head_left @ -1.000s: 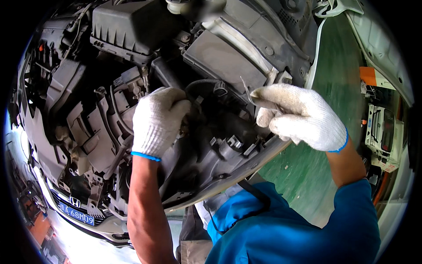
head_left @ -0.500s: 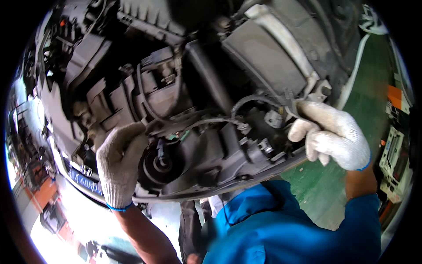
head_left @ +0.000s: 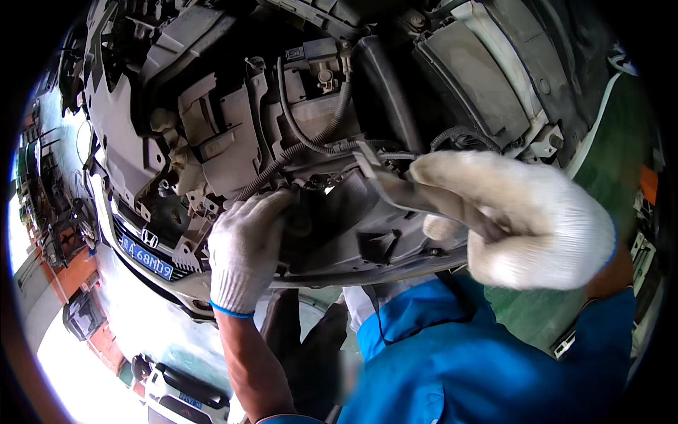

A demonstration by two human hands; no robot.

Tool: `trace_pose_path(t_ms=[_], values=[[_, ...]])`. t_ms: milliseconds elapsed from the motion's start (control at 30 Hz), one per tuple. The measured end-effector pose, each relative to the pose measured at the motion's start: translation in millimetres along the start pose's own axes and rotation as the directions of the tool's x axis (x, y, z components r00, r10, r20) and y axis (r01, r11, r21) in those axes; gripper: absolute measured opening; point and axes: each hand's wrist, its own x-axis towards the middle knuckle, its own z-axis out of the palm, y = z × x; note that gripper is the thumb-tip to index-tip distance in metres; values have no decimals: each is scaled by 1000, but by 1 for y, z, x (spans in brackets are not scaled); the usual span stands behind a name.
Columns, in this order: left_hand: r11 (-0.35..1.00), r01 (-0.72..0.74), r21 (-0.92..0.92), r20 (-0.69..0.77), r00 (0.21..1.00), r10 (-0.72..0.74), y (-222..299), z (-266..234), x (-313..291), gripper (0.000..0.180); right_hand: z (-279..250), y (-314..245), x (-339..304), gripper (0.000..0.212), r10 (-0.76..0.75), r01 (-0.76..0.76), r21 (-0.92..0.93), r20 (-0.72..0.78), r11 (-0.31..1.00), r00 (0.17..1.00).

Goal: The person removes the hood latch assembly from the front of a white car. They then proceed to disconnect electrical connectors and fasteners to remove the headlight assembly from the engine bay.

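Note:
My right hand [head_left: 537, 219], in a white knit glove, is raised above the car's front edge. It is closed around a bent, flat metal bracket [head_left: 399, 191], whose free end points left over the engine bay. My left hand [head_left: 247, 244], gloved alike, reaches down at the front left of the bay beside a corrugated hose [head_left: 275, 168]. Its fingers curl downward, with the tips hidden among dark parts, so what they grip cannot be made out. Under the bracket lies a dark plastic panel [head_left: 332, 247].
A black tube [head_left: 392, 92] and a flat grey cover [head_left: 470, 85] lie deeper in the bay. The front bumper [head_left: 191, 300] curves along the left. A person's dark trouser legs [head_left: 304, 346] stand close below. Another car [head_left: 183, 396] is at lower left.
My right hand has risen toward me with the bracket, now seen more fully. My left hand has turned over, fingers down among the parts beside the hose. The view has shifted.

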Motion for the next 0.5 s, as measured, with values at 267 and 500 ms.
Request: trace_pose_path(t_ms=[267,500], values=[[997,12,-76,109,994,-4,-11,1,6,31,32,3,38,44,-22,-77,-843,-105,533,994],[539,128,-832,-20,965,-261,24,-9,-28,42,54,-13,88,31,-49,17,-551,-44,834,998]])
